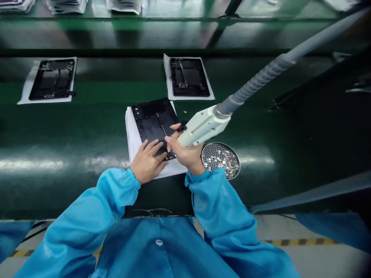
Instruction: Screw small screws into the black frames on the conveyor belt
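Observation:
A black tablet housing (147, 121) with a thin flat cable down its middle lies slightly turned on a white sheet (133, 141) in front of me. My left hand (147, 160) rests palm down on its lower part, fingers spread. In my right hand (185, 154) is a pale green handheld tool (204, 125), tilted, with a grey hose (261, 79) rising from its back end. That hand is over the tablet's lower right edge, near a small circuit board (171, 155). The tool's working tip is hidden by my fingers.
Right of my right wrist stands a round perforated metal dish (222, 158) holding many small shiny pieces. Two more tablet housings lie on white sheets, one at the far left (52, 79) and one behind (189, 77). A grey tube (313, 191) crosses the bench's right side.

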Tool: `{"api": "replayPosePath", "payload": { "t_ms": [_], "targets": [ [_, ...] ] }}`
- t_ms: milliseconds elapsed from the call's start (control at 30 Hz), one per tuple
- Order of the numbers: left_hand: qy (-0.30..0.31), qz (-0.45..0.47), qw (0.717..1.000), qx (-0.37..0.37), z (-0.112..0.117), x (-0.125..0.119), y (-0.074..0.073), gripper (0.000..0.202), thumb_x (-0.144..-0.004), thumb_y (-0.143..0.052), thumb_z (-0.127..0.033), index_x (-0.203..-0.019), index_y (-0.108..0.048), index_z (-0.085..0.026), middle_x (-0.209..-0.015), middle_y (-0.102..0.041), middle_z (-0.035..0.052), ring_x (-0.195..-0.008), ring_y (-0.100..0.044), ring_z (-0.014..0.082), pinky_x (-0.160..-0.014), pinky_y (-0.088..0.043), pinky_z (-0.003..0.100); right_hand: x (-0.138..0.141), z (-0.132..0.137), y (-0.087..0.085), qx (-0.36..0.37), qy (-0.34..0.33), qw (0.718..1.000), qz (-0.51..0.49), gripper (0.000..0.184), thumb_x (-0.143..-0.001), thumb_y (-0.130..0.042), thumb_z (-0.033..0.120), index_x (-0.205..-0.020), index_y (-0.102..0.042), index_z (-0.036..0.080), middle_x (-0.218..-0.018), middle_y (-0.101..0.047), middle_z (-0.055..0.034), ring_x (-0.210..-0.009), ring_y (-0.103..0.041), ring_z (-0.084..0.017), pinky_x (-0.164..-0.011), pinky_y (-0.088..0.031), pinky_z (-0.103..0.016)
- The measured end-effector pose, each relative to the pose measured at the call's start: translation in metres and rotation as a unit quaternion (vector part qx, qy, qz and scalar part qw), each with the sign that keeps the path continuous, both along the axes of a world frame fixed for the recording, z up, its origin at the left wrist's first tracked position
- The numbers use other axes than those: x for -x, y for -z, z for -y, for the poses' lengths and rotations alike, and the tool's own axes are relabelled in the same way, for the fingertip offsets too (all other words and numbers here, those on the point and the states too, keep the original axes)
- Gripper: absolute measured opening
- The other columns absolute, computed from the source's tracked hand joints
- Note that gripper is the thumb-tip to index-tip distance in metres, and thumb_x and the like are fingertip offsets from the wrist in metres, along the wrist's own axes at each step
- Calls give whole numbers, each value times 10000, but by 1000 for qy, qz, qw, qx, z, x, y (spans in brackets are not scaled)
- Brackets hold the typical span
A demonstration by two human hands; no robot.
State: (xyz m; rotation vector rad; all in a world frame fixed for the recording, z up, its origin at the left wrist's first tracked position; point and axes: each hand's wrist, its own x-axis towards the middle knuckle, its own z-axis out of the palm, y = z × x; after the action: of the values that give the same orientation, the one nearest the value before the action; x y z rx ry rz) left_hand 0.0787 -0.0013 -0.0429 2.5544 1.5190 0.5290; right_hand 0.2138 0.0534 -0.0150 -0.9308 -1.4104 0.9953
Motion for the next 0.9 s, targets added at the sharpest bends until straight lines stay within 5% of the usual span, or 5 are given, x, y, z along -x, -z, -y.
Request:
{"api": "replayPosePath", "payload": {
  "t_ms": [233,433,900],
  "targets": [
    [16,4,999,-42,0,3,2,286,-925,-530,-348,-1066,-717,-184,-1304,-595,141,-1270,-499,326,-1050,-393,560,-49,-9,-24,-56,64,994,-71,261,-718,-733,203,-944,-611,247,-486,-553,91,-374,-489,-114,-420,-436,-293],
    [8,21,999,-45,0,6,2,289,-927,-522,-339,-1074,-715,-181,-1290,-604,148,-1270,-501,324,-1059,-386,564,-91,-10,-11,-55,123,987,-92,254,-698,-767,234,-913,-632,252,-476,-548,90,-367,-492,-117,-413,-446,-291],
    [26,-1,997,-77,-3,13,0,306,-930,-521,-339,-1068,-718,-150,-1284,-606,176,-1254,-521,340,-1038,-410,568,-79,-15,-4,-18,101,992,-72,268,-700,-733,217,-929,-594,228,-476,-543,99,-362,-503,-104,-386,-441,-264]
  ]
}}
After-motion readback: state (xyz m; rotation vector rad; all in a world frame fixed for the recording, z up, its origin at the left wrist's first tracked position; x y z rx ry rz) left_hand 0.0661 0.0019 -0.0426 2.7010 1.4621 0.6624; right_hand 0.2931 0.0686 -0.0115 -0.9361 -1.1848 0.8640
